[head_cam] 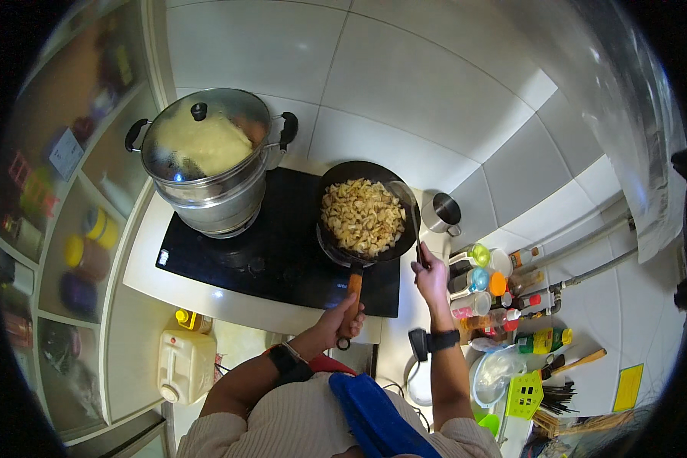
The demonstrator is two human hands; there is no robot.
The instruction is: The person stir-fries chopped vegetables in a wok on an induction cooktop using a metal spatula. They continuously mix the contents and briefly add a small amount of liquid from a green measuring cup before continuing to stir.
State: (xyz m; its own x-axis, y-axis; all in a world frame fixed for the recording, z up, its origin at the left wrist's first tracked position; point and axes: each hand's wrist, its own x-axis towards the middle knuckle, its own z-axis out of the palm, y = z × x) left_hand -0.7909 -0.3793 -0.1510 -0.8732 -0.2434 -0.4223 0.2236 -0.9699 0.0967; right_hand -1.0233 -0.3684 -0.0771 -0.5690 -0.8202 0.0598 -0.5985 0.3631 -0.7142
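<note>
My left hand (342, 322) is closed around the wooden handle (354, 289) of a black wok (409, 243) on the right side of the black cooktop (297, 280). Chopped pale-brown food, perhaps mushrooms, (363, 217) fills the middle of the wok. My right hand (431, 272) grips the dark handle of a metal spatula (413, 214), whose head rests by the wok's upper right inner wall, beside the food. At the left of the cooktop stands a tall metal steamer pot (209, 206) under a fogged glass lid (206, 137), with something pale yellow inside.
A metal mug (443, 212) stands just right of the wok. Several seasoning jars and bottles (497, 284) crowd the right counter, with a green utensil holder (525, 395) below them. Tiled wall (401, 86) rises behind the cooktop; open shelves line the left. A plastic jug (186, 366) stands lower left.
</note>
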